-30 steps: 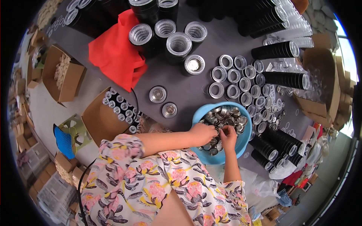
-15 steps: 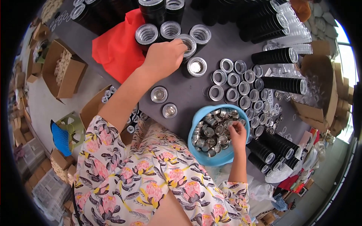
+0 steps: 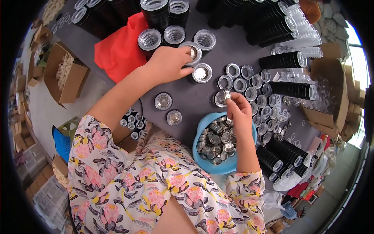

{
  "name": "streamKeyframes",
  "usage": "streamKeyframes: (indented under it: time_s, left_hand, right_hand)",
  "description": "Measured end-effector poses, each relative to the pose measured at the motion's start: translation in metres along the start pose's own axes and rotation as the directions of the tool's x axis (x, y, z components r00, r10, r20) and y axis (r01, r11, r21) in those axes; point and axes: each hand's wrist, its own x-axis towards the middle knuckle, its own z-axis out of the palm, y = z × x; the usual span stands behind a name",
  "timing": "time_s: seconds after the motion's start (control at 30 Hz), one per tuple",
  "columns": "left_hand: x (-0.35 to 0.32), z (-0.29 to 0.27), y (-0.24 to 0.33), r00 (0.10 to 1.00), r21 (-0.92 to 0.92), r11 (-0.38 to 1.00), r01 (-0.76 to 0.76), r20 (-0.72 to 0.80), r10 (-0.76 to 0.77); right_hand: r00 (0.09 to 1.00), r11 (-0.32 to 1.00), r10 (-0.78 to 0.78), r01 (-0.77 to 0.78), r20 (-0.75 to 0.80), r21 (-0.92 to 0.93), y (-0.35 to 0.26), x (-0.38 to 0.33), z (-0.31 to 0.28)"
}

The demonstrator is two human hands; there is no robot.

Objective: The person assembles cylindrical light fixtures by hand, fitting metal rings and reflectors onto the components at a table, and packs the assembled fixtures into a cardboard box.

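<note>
Since a second ago the left hand (image 3: 168, 62) has been moved out of the blue bowl (image 3: 199, 130) and stretched across the dark table (image 3: 187, 97) to a stack of ringed lids (image 3: 193, 52); its fingers are curled on the stack top, though whether a lid is actually gripped cannot be told. The right hand (image 3: 238, 113) has been lifted from the bowl's contents, and one small silver tin (image 3: 226, 93) is now pinched between thumb and fingertips, just above the bowl's far rim and beside the rows of open tins (image 3: 249, 84). Judged from this, a tin is picked and a lid placed. The hands are held well apart. More tins remain in the bowl.
</note>
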Motion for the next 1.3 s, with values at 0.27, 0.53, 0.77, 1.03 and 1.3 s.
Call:
streamKeyframes:
  time_s: [0.27,0.53,0.77,1.03,1.3]
  left_hand:
    - [0.006,0.008,-0.004,0.996,0.081,0.996,0.031,0.076,-0.038]
    - [-0.003,0.017,-0.005,0.985,0.080,0.994,-0.069,-0.151,0.081]
    - [0.001,0.016,-0.006,0.995,-0.010,1.000,-0.028,-0.092,0.027]
    - [-0.017,-0.002,0.006,0.899,-0.749,0.663,-0.002,-0.292,-0.327]
    - [-0.120,0.070,0.043,0.798,-0.649,0.739,0.180,-0.343,-0.496]
  right_hand:
    - [0.997,1.000,0.024,-0.023,0.072,-0.004,-0.011,0.023,0.025]
    - [0.987,0.978,0.099,-0.120,0.127,0.169,-0.009,0.042,0.032]
    - [0.993,0.990,0.072,-0.082,0.092,0.117,-0.008,0.040,0.039]
    - [0.996,0.994,-0.087,0.089,-0.033,0.065,-0.019,0.062,0.056]
    - [0.700,0.256,-0.566,0.652,0.437,-0.714,-0.019,0.108,0.086]
